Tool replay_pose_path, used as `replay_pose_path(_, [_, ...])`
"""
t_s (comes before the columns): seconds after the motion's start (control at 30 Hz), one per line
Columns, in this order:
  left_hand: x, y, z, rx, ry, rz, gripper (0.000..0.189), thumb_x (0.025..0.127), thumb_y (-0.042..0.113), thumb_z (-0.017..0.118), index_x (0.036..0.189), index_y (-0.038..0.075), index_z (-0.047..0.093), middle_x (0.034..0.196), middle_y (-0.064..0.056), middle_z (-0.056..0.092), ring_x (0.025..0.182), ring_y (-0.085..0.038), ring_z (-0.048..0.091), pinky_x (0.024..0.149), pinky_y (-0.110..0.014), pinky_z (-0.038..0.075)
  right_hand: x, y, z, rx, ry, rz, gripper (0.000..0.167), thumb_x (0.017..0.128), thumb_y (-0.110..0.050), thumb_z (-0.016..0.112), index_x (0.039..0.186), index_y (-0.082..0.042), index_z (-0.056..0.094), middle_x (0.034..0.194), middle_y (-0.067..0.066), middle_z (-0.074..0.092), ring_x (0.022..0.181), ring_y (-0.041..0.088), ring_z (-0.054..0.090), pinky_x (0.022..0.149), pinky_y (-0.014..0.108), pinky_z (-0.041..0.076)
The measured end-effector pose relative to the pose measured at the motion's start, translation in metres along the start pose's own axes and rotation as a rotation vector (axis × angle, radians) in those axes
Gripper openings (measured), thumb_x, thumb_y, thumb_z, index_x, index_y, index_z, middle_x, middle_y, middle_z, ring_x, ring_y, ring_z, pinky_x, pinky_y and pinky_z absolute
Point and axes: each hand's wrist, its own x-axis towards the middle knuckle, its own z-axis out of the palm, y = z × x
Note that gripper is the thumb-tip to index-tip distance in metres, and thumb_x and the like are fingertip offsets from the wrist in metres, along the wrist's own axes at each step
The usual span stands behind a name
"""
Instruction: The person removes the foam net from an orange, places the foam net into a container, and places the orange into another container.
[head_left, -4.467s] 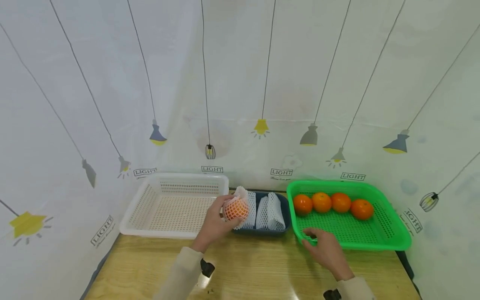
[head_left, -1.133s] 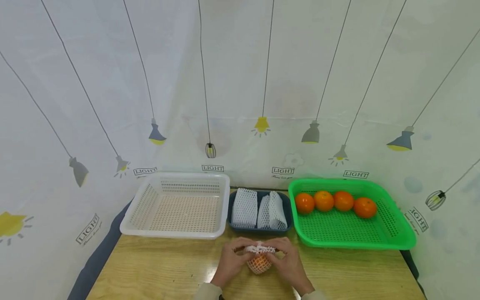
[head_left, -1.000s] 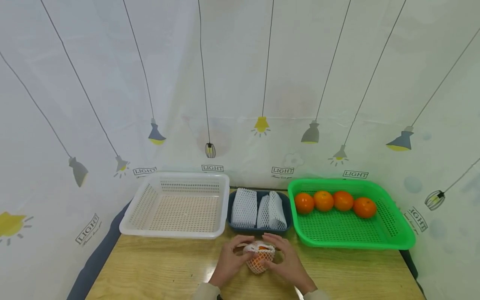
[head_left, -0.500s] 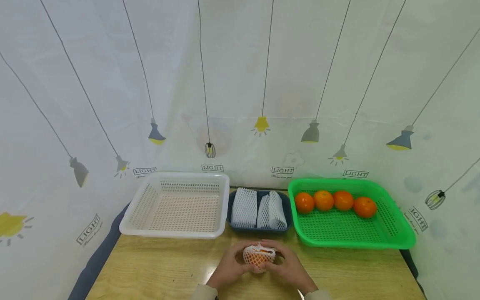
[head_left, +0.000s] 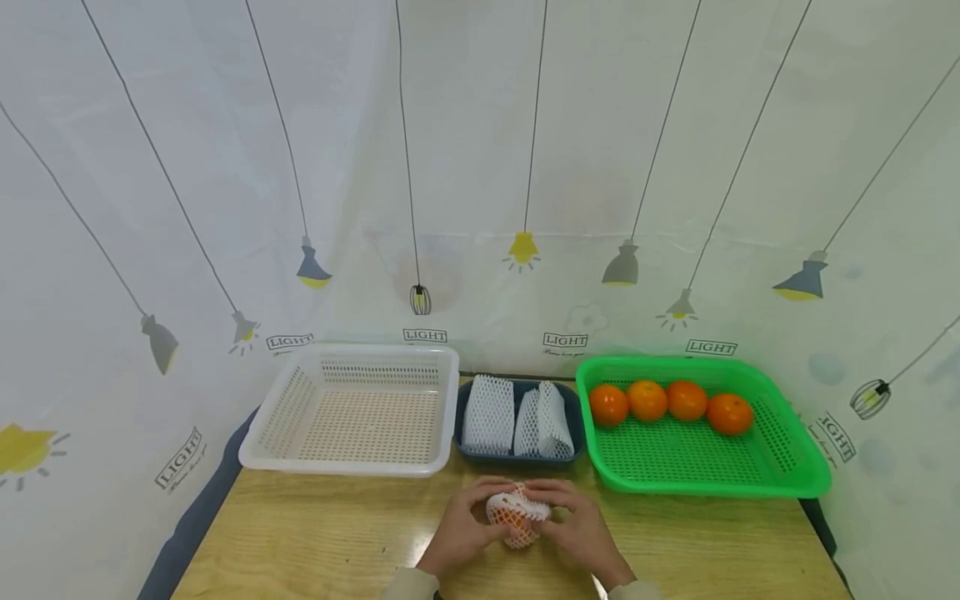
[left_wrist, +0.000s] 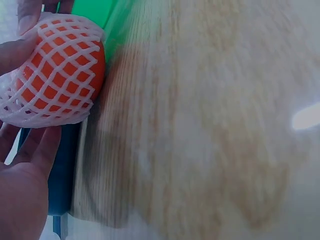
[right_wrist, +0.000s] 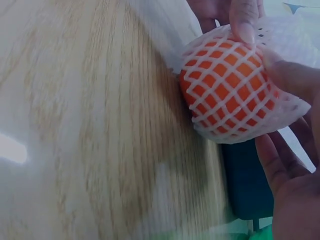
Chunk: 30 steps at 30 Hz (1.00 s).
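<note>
An orange in a white foam net (head_left: 517,521) is at the front middle of the table, between both hands. My left hand (head_left: 459,532) grips its left side, and my right hand (head_left: 583,533) grips the right. In the right wrist view both thumbs press on the net (right_wrist: 227,87), and orange skin shows through its mesh. A bare strip of the orange (left_wrist: 98,70) shows at the lower end of the net in the left wrist view. White net bunches up over the fruit's top in the head view.
Behind the hands stands a dark blue tray (head_left: 468,456) with several white foam nets (head_left: 489,415). A white basket (head_left: 348,468) is at its left. The green basket (head_left: 705,483) on the right holds several oranges (head_left: 648,402). A printed sheet (head_left: 480,167) hangs behind the wooden table (head_left: 322,533).
The netted orange has come from beside the blue tray, in the left hand alone, to the table's front. The right hand has left the green basket and joined it. The net's top is now more closed.
</note>
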Motion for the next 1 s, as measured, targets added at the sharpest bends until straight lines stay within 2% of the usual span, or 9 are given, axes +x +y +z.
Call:
replay_pose_path(0.13, [-0.001,0.001,0.002,0.026,0.039,0.04,0.053,0.077,0.003,0.086,0.127,0.014,0.072,0.134,-0.006,0.066,0.129,-0.026,0.059,0.108,-0.022,0.048,0.002,-0.002,0.002,-0.043,0.061,-0.12,0.038,0.072,0.003,0.086,0.106,-0.013,0.082,0.113,0.0,0.078,0.106,0.018,0.069,0.098,0.016,0.047])
replay_pose_path(0.23, [-0.002,0.001,0.004,0.025,0.074,0.065,0.049,0.078,0.004,0.086,0.124,0.014,0.075,0.132,-0.006,0.068,0.128,-0.026,0.06,0.108,-0.022,0.048,0.004,-0.006,0.003,-0.045,0.097,-0.17,0.036,0.071,0.009,0.083,0.101,-0.011,0.083,0.107,0.003,0.08,0.098,0.019,0.073,0.097,0.017,0.048])
replay_pose_path(0.43, [-0.001,-0.001,0.007,0.034,0.132,0.036,0.04,0.078,0.009,0.088,0.115,0.017,0.079,0.126,-0.003,0.072,0.123,-0.023,0.063,0.107,-0.022,0.049,0.004,-0.012,0.003,0.014,0.109,-0.071,0.035,0.072,0.011,0.081,0.097,-0.014,0.084,0.095,-0.001,0.081,0.083,0.006,0.066,0.072,0.023,0.055])
replay_pose_path(0.5, [-0.001,-0.002,0.008,0.026,0.142,0.02,0.038,0.078,0.012,0.089,0.114,0.017,0.08,0.125,-0.001,0.073,0.123,-0.023,0.064,0.106,-0.023,0.05,0.004,-0.014,0.003,0.031,0.109,-0.037,0.036,0.072,0.012,0.08,0.096,-0.015,0.084,0.09,-0.003,0.079,0.08,0.003,0.063,0.069,0.025,0.056])
replay_pose_path(0.73, [-0.001,-0.001,0.01,0.05,0.181,0.069,0.027,0.081,0.017,0.087,0.108,0.014,0.082,0.117,-0.002,0.077,0.114,-0.018,0.068,0.101,-0.028,0.055,0.003,-0.018,0.002,0.062,0.12,-0.014,0.038,0.071,0.015,0.078,0.097,-0.013,0.082,0.085,-0.001,0.075,0.078,0.001,0.061,0.068,0.023,0.056])
replay_pose_path(0.87, [0.0,0.001,0.012,0.011,0.198,0.04,0.023,0.08,0.018,0.088,0.102,0.013,0.083,0.11,-0.005,0.078,0.109,-0.015,0.07,0.098,-0.03,0.058,0.004,-0.02,0.002,0.068,0.148,0.026,0.034,0.075,0.012,0.079,0.098,-0.013,0.08,0.089,0.001,0.077,0.08,0.001,0.064,0.071,0.023,0.057])
replay_pose_path(1.0, [0.002,0.002,0.015,-0.007,0.233,0.027,0.023,0.077,0.016,0.09,0.099,0.011,0.083,0.105,-0.008,0.079,0.105,-0.012,0.071,0.097,-0.03,0.058,0.004,-0.021,0.004,0.111,0.14,0.063,0.03,0.079,0.012,0.075,0.099,-0.01,0.078,0.092,0.004,0.078,0.083,-0.002,0.064,0.075,0.02,0.058])
